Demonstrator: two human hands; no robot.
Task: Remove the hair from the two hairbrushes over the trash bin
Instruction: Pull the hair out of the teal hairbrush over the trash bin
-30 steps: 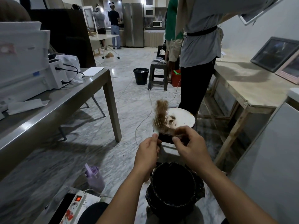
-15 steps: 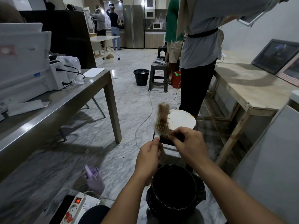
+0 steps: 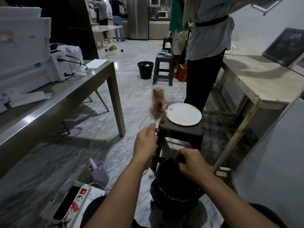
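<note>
Both forearms are bare, no sleeves, rings or watch; dark trousers at the knees.

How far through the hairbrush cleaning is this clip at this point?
Early. The left hand holds a hairbrush upright by its handle, bristles thick with brown hair. The right hand pinches a tuft of hair above the trash bin. Most hair remains on this brush; no second brush is in view.

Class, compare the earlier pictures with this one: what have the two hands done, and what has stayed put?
The right hand has left the hairbrush and dropped to the trash bin, pinching a tuft of pulled hair. The left hand still holds the brush upright by its handle; much hair remains. Stool and plate unchanged.
</note>
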